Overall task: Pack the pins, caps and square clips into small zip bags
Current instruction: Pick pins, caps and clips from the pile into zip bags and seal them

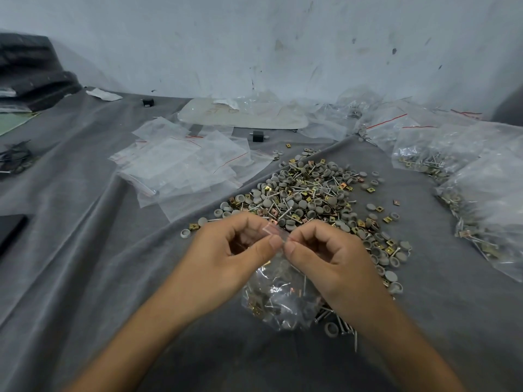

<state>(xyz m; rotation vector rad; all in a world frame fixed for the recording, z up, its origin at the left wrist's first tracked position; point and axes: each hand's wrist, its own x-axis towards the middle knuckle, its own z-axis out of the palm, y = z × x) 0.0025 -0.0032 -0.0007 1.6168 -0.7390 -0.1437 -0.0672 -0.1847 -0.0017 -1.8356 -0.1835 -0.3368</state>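
A small clear zip bag [278, 295] holding pins, grey caps and gold square clips hangs between my hands above the grey cloth. My left hand [232, 250] pinches the left part of its top strip between thumb and fingers. My right hand [331, 256] pinches the same strip just to the right, thumbs nearly touching. Behind my hands lies a wide loose pile [317, 193] of grey caps, metal pins and gold square clips. A few pins and a cap [336, 326] lie under my right wrist.
A heap of empty zip bags [184, 165] lies at the centre left. Filled bags [464, 176] are stacked along the right. A black block [258, 136], a large plastic sheet [246, 114] and dark cases [31, 72] stand farther back. A black flat object [11, 230] is at the left edge.
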